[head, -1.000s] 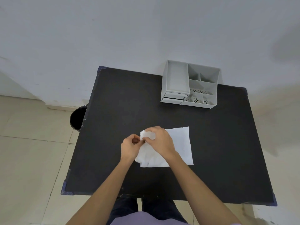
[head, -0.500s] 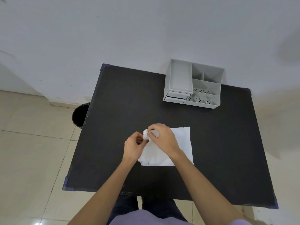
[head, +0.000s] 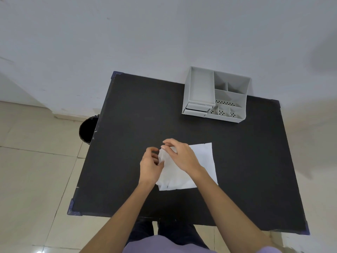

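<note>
A white tissue (head: pixel 204 157) lies on the black table (head: pixel 138 114), flat on its right side and lifted and crumpled on its left. My right hand (head: pixel 182 155) reaches across it and pinches the raised left corner near the top. My left hand (head: pixel 150 166) sits just left of the tissue, fingers curled, pinching the same lifted edge from the side. Both forearms come up from the bottom of the view and hide part of the tissue's lower half.
A grey plastic desk organiser (head: pixel 216 94) with several compartments and a small drawer stands at the table's far edge against the white wall. A black bin (head: pixel 87 129) sits on the tiled floor left of the table.
Both hands have raised the tissue's left corner a little higher and worked it between the fingers. The camera view has shifted slightly.
</note>
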